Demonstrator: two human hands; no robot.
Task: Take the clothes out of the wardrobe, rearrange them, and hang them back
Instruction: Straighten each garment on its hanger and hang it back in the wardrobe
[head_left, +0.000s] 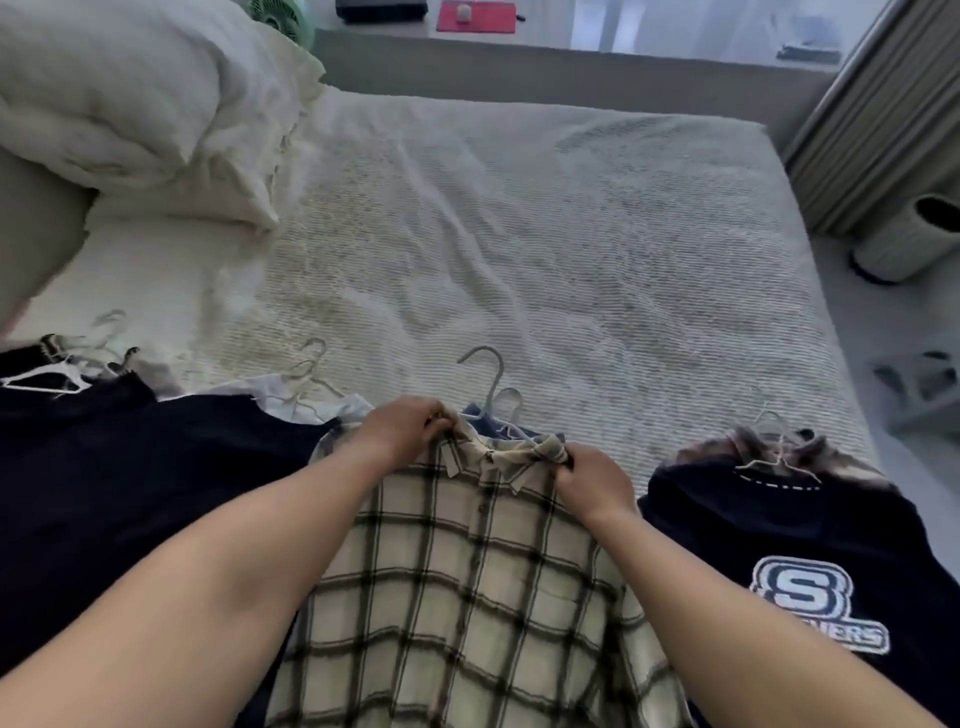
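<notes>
Cream plaid shirt (467, 597) with dark check lines, spread flat front-up on the near edge of the bed, buttoned placket running down the middle, collar bunched and lifted at the top. Pale wire hanger (488, 384) just beyond the collar, hook curving up and left, possibly threaded through a dark garment underneath. Dark top (130, 493) laid flat to the left, white hanger (47, 382) at its neck. Dark T-shirt with a white logo (810, 561) to the right, on a thin hanger (774, 457) over a tan-patterned collar.
</notes>
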